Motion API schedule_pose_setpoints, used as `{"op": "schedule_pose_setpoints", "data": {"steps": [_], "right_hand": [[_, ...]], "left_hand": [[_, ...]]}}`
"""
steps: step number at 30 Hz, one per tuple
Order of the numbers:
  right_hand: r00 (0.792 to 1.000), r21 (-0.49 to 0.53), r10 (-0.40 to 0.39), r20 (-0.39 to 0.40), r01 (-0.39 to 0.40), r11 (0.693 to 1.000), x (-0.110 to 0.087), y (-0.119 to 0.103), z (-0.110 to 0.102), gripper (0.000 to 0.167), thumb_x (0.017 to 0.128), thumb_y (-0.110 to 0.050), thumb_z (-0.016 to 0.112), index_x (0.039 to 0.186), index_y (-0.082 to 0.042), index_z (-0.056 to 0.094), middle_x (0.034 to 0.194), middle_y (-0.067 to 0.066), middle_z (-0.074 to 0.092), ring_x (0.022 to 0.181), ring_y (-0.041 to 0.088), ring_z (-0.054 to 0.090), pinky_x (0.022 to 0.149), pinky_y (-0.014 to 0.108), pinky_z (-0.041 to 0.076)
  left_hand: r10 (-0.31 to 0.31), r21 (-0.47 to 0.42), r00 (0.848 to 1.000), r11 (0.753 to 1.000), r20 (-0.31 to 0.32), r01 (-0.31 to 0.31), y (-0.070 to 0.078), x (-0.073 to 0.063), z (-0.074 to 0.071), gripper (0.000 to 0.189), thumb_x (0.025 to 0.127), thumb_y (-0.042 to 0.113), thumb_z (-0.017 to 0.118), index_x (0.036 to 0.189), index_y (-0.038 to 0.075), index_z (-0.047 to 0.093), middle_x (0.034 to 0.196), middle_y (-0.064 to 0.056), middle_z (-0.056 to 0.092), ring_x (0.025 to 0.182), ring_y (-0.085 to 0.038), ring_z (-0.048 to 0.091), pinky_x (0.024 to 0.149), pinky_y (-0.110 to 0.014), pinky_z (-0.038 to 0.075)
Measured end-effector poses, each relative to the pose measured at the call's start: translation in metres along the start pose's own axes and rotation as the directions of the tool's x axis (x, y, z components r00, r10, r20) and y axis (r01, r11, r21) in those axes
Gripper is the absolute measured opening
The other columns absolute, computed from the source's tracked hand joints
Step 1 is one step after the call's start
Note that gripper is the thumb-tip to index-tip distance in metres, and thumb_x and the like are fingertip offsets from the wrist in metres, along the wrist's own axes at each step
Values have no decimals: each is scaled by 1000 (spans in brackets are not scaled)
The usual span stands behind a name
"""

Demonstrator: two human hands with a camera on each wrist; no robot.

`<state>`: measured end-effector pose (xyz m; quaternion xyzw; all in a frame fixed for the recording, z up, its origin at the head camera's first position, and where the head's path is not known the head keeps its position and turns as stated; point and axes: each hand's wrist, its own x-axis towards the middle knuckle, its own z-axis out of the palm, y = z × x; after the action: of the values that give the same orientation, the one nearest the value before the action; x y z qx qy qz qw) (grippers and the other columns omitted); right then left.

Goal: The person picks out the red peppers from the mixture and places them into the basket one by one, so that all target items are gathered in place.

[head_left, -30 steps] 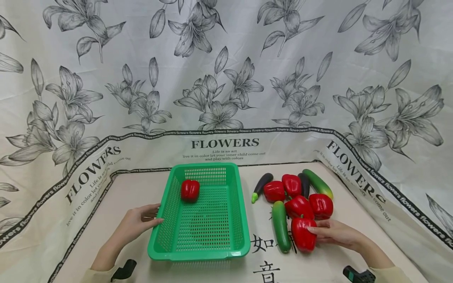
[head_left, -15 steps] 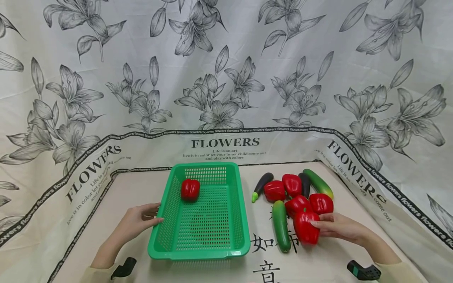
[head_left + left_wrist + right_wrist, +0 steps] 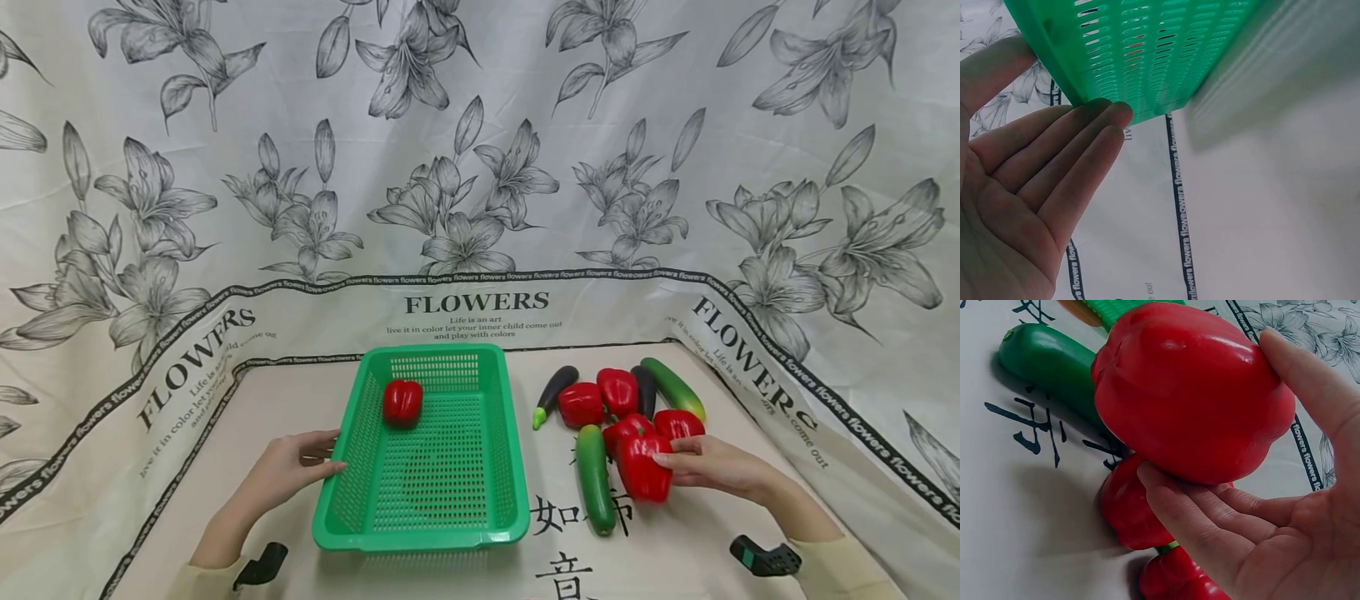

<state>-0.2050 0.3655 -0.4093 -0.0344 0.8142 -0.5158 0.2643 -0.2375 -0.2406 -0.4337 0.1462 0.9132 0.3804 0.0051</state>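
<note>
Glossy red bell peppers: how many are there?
6. One pepper sits in the green perforated plastic basket; the right hand holds another pepper. Four lie on the cream table: back-left pepper, back-middle pepper, right pepper, partly covered middle pepper. More could be hidden.

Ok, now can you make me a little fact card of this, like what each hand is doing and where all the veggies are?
Left hand: fingers at the left rim of the green basket
Right hand: holds a big red pepper between thumb and fingers
Inside the basket: one red pepper, near the far left corner
On the table, right of the basket: four other red peppers, two cucumbers, two eggplants
Behind: pale cloth with gray flowers and the word FLOWERS
</note>
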Motion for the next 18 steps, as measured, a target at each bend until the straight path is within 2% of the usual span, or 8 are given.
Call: {"op": "schedule_pose_setpoints", "data": {"steps": [12,18], "right_hand": [[999,-44,-30,-21,29,999,6,-19,-4,78,96,-31,55,135,25,19,129,31,49,105,28,64,94,44,51],[999,-47,-24,-25,22,999,9,-26,-4,80,96,-32,55,137,23,16,133,35,43,107,28,64,96,46,49]], "left_hand": [[7,-2,1000,1000,20,-7,2,1,-4,57,80,35,75,125,4,60,115,-13,67,95,-21,68,75,-28,58],[12,-17,999,1000,39,-12,2,2,-7,57,80,34,75,125,3,60,115,-14,67,94,-21,69,74,-29,58]]}}
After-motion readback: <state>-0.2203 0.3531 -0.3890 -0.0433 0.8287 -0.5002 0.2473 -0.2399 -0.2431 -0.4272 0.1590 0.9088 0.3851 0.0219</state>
